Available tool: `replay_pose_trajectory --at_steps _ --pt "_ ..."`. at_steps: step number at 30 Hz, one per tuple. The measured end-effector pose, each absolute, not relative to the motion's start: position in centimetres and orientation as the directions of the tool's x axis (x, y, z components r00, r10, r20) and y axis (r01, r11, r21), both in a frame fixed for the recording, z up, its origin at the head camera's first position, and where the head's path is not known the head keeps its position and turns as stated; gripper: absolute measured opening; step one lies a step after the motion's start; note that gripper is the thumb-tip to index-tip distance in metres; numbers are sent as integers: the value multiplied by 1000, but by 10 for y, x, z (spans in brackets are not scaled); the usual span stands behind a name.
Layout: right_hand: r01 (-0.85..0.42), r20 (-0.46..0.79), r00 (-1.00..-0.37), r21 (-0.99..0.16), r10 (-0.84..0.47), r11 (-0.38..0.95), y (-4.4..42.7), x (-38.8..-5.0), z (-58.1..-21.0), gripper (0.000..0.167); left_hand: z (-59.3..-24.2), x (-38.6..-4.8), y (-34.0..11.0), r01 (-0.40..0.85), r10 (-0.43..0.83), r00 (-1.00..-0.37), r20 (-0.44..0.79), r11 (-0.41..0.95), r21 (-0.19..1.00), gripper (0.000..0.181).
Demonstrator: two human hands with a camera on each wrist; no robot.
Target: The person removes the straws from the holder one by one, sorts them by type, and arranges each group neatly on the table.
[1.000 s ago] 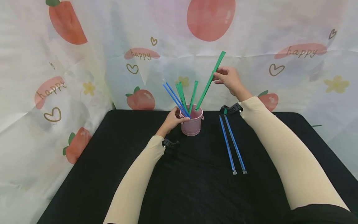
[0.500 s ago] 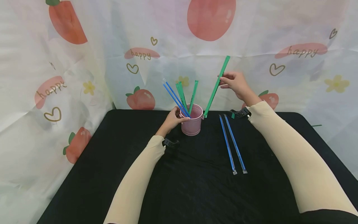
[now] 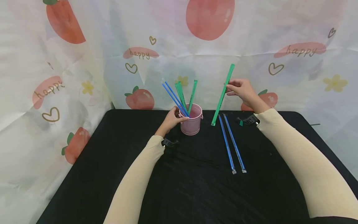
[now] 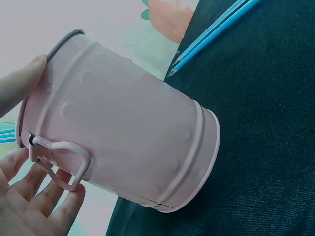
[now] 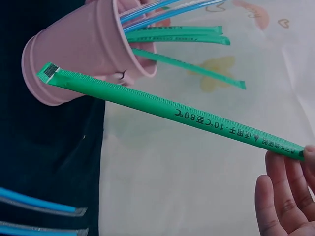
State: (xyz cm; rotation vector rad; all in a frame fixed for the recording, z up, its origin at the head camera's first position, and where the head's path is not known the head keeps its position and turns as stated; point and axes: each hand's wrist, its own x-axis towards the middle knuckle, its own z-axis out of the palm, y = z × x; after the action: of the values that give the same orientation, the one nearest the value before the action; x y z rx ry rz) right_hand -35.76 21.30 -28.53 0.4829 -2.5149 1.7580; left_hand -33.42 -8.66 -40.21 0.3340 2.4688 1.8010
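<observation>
Wears cream sleeves (image 3: 134, 180) reaching both wrists, rumpled at the cuffs, a black perforated strap (image 3: 169, 142) at each, a green patch (image 3: 241, 123) by the right strap (image 3: 250, 119), and black cloth (image 3: 335, 220) farther up the right arm.

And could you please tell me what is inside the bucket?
Two blue straws and three green straws, their upper parts sticking out of the bucket. Its wall hides their lower ends and its floor.
</observation>
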Motion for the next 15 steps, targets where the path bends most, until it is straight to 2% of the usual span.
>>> replay_pose_trajectory --at_steps 15 --pt "-242 160 -962 -874 -220 422 250 -340 -290 43 -401 -333 -86 132 215 -974 69 292 947 57"
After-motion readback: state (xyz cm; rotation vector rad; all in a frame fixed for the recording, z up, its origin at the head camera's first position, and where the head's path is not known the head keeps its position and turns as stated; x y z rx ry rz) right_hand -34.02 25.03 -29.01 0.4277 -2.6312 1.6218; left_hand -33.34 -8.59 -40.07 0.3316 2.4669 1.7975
